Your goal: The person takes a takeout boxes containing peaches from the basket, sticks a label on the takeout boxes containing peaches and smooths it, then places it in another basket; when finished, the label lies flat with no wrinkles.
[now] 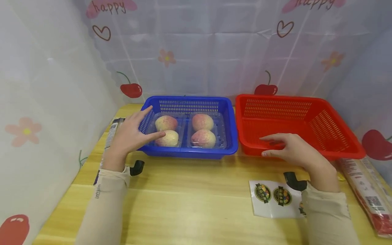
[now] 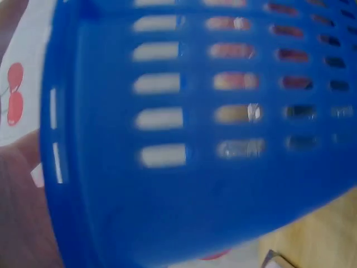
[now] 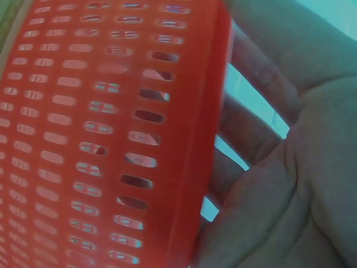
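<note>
Two clear plastic boxes stand side by side in a blue basket (image 1: 190, 152). Pink-and-cream peaches (image 1: 203, 139) fill both, two in each box. My left hand (image 1: 130, 134) is at the basket's left rim, fingers spread and thumb reaching over the left box (image 1: 181, 125); in the left wrist view part of the hand shows beyond the basket wall (image 2: 162, 206). Over the front rim of a red basket (image 1: 306, 102) hovers my right hand (image 1: 291, 149), fingers loosely bent and holding nothing. The right wrist view has the palm beside the slotted red wall; whether it touches is unclear.
A white sheet of round fruit stickers (image 1: 275, 200) lies on the wooden table (image 1: 183, 200) by the right forearm. Printed plastic packaging lies at the right edge (image 1: 364, 190), with another pack (image 1: 110, 132) behind the left wrist. Patterned curtains surround the table.
</note>
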`<control>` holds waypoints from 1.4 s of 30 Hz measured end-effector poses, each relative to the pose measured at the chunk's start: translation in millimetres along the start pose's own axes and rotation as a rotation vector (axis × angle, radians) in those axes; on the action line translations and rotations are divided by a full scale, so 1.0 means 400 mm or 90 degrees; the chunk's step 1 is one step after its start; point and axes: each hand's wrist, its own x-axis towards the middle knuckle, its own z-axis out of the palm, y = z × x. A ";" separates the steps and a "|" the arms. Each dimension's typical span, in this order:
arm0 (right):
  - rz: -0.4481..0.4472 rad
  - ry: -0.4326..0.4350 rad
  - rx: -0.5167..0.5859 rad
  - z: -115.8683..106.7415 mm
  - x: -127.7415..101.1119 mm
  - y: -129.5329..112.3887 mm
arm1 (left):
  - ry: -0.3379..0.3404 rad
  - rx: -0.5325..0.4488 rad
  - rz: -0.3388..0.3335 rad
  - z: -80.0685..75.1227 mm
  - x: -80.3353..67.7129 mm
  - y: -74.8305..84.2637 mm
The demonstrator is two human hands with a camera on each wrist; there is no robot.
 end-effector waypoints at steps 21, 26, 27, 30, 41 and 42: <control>0.036 -0.031 0.005 0.001 0.003 0.006 | -0.238 0.016 -0.136 0.044 0.087 0.066; 0.034 -0.036 0.010 0.003 0.006 0.003 | -0.282 -0.025 -0.143 0.046 0.107 0.063; 0.033 -0.036 0.011 0.005 0.007 0.003 | -0.275 -0.039 -0.142 0.048 0.110 0.060; 0.034 -0.035 0.013 0.009 0.008 0.003 | -0.243 -0.092 -0.143 0.060 0.115 0.051; 0.033 -0.039 0.017 0.002 0.005 -0.001 | -0.047 -0.190 -0.141 0.047 0.103 0.043; 0.034 -0.039 0.016 0.002 0.004 -0.001 | -0.031 -0.209 -0.149 0.039 0.101 0.046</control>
